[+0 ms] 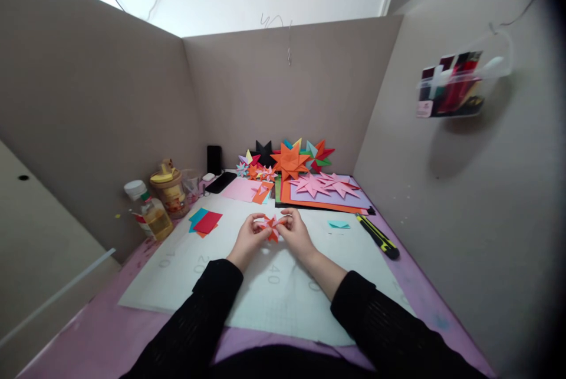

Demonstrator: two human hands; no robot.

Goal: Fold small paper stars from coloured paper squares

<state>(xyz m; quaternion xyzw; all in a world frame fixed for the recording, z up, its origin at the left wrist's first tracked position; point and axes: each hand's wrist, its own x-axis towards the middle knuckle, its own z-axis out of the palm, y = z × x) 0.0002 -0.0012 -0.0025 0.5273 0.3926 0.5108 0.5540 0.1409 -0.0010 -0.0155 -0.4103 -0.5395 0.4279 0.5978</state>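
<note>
A small origami star (pixel 272 228) of orange and pink folded paper is held between both hands, just over the white sheet (pixel 265 284). My left hand (pixel 250 239) pinches its left points between thumb and fingers. On the right side, my right hand (pixel 297 236) grips it the same way, fingers curled in. To the left lie several small paper squares (pixel 207 223) in red, blue and orange. A folded light-blue paper piece (pixel 339 224) rests to the right of my right hand.
A yellow-black utility knife (pixel 378 237) lies at the right edge. Finished paper stars (pixel 290 160) stand along the back panel, with pink stars (pixel 312 185) on stacked coloured sheets (pixel 322 202). At left are a bottle (pixel 152 214), a jar (pixel 170 190), a clear cup (pixel 191 183) and a phone (pixel 221 183).
</note>
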